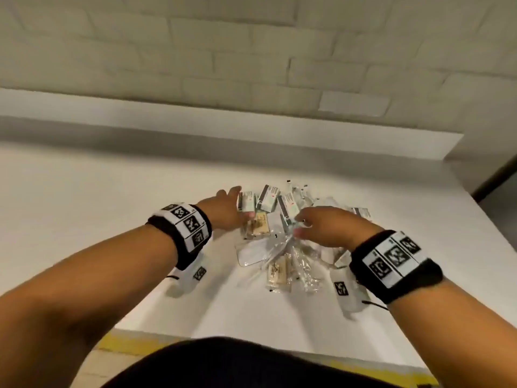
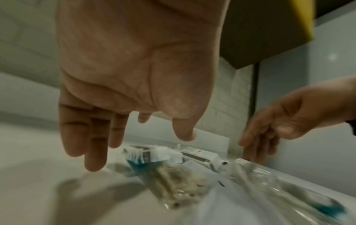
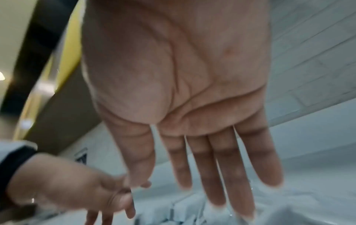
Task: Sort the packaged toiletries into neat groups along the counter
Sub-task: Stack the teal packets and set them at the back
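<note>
Two hands reach into one jumbled heap of toiletries (image 1: 282,233) on the white worktop (image 1: 112,191), right of centre. Our left hand (image 1: 226,210) and right hand (image 1: 324,226) hover with fingers straight, each grip empty, likely to spread the pile before sorting. We see small flat boxes (image 1: 268,198) at the far side, crinkly clear sachets (image 1: 279,270) nearer.

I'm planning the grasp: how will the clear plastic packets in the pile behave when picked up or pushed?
The clear packets look thin and crinkled, so they will probably flop and bend rather than lift flat. Their glossy film suggests that they may slip under open fingers. They overlap in the pile on the counter, so pushing one will likely drag its neighbours.
</note>
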Available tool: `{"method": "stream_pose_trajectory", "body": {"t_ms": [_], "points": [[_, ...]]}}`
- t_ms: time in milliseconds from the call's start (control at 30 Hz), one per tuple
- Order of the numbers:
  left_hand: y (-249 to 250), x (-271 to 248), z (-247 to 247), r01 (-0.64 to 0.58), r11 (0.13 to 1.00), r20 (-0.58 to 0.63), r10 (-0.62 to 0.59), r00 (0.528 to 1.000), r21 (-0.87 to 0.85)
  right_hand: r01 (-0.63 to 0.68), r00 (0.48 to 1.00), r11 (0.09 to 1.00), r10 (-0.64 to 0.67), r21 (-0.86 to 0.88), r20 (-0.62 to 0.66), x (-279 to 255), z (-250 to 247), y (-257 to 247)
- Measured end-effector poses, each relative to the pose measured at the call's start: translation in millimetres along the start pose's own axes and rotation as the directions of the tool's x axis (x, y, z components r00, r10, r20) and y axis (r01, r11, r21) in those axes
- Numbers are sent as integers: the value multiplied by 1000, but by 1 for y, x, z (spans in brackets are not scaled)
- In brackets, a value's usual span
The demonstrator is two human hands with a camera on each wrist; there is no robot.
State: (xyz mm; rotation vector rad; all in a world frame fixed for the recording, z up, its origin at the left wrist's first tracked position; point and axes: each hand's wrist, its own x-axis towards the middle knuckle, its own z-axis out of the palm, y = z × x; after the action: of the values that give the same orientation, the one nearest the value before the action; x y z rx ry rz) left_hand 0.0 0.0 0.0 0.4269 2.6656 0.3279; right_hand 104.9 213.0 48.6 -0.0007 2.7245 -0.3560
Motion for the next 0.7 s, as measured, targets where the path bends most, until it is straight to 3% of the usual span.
{"method": "stream_pose_trajectory", "body": {"t_ms": [100,267,400,500,633,700], "points": [[-1,32,-4,5,996,62,1,998,-88,-111,988,992,103,-65,-118,47,0,-12],[8,57,-4,-17,979,8,19,1000,-203,-271,955,952,247,-142,-163,86,20,-22],[2,63,-9,-19,997,66,24,998,-73,-296,944,936,257,-189,-205,96,26,-25],[-5,62,-15,-47,999,41,48,998,-25,-314,936,943,288,-109,-202,99,25,-27],[-6,64,-20,-91,980,-47,84,995,-178,-324,928,945,328,53,-177,91,12,-24],[2,67,-22,-85,959,-31,79,996,-271,-319,922,933,346,167,-174,79,4,-14]]}}
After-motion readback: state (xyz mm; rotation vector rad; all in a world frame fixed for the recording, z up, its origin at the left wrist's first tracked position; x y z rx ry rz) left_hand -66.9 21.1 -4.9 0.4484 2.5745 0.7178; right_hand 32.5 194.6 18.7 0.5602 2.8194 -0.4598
